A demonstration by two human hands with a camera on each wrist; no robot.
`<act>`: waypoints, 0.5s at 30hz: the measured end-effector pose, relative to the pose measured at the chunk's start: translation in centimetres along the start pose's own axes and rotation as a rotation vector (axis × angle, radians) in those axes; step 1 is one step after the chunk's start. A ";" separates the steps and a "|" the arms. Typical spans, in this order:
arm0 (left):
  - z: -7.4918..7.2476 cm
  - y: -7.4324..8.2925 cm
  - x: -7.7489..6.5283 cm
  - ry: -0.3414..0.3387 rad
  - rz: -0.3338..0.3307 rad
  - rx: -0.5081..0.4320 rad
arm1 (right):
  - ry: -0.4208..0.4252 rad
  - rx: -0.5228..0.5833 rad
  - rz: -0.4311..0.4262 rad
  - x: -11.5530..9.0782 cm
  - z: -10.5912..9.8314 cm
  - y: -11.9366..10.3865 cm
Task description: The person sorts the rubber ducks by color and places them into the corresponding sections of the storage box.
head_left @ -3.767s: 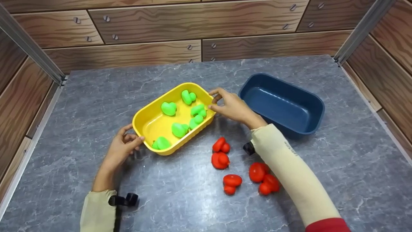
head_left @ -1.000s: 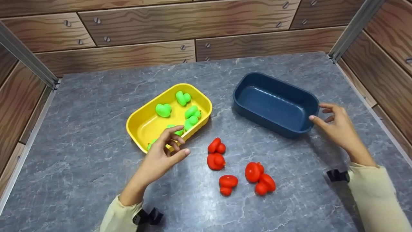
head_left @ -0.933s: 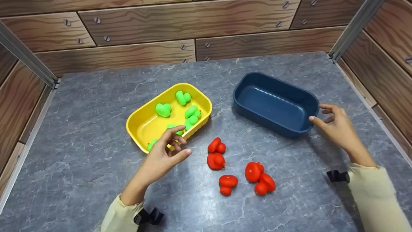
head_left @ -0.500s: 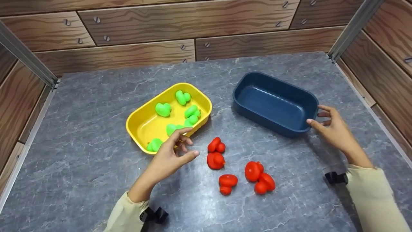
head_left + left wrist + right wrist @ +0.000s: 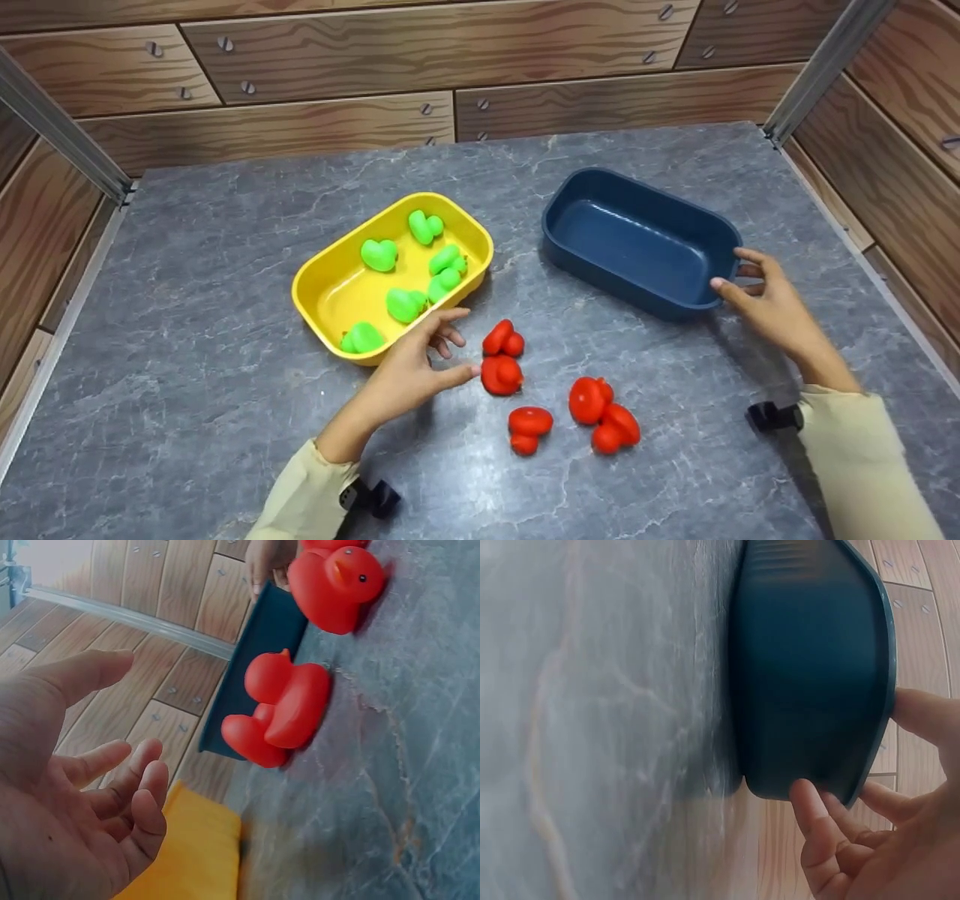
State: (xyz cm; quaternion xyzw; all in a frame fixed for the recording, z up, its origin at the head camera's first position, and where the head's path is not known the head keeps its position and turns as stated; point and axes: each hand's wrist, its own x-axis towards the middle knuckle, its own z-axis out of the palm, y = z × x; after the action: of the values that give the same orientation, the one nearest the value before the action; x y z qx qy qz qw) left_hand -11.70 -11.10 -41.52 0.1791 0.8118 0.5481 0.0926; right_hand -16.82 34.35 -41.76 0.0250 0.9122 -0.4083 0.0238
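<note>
Fingers spread, my left hand (image 5: 416, 367) hovers in front of the yellow bin (image 5: 319, 330), its thumb tip right beside a red rubber duck (image 5: 501, 375). In the left wrist view the palm (image 5: 67, 817) holds nothing, and two red ducks (image 5: 296, 701) sit close together ahead of it. My right hand (image 5: 780, 307) is at the right end of the dark blue bin (image 5: 637, 292), thumb and fingertips at its rim and outer wall. In the right wrist view the fingers (image 5: 825, 840) lie loosely against that bin. Several green rubber ducks (image 5: 379, 255) lie in the yellow bin.
More red ducks stand nearer the front: a single duck (image 5: 529, 429) and a touching pair (image 5: 604, 414). All rest on the grey marbled table (image 5: 225, 240). Wood-patterned panels (image 5: 450, 45) wall the back and sides.
My left hand has moved right and forward from over the yellow bin to the red ducks. The right hand, first at the yellow bin, went to the blue bin and edged slightly left.
</note>
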 end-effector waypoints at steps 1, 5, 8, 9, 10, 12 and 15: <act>0.1 -0.1 0.1 -0.013 -0.002 0.007 | -0.002 0.005 0.000 0.0 0.0 0.0; 0.4 -0.4 0.3 -0.062 -0.014 0.030 | -0.003 0.010 0.002 0.1 0.2 -0.1; 0.6 -0.7 0.4 -0.087 -0.036 0.035 | -0.001 0.009 0.007 0.1 0.3 0.0; 0.7 -0.7 0.5 -0.093 -0.043 0.036 | 0.001 0.007 0.009 0.1 0.3 0.0; 0.8 -0.7 0.5 -0.100 -0.045 0.040 | 0.003 0.007 0.010 0.1 0.3 0.0; 0.9 -0.8 0.7 -0.116 -0.047 0.041 | 0.008 0.011 0.008 0.1 0.3 0.0; 1.1 -1.1 0.8 -0.152 -0.048 0.044 | 0.013 0.017 0.002 0.2 0.4 0.1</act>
State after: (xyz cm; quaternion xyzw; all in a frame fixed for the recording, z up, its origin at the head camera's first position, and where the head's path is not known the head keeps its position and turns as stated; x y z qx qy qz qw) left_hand -12.26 -10.15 -42.89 0.2025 0.8184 0.5124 0.1631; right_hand -17.03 34.12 -42.19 0.0287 0.9087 -0.4161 0.0179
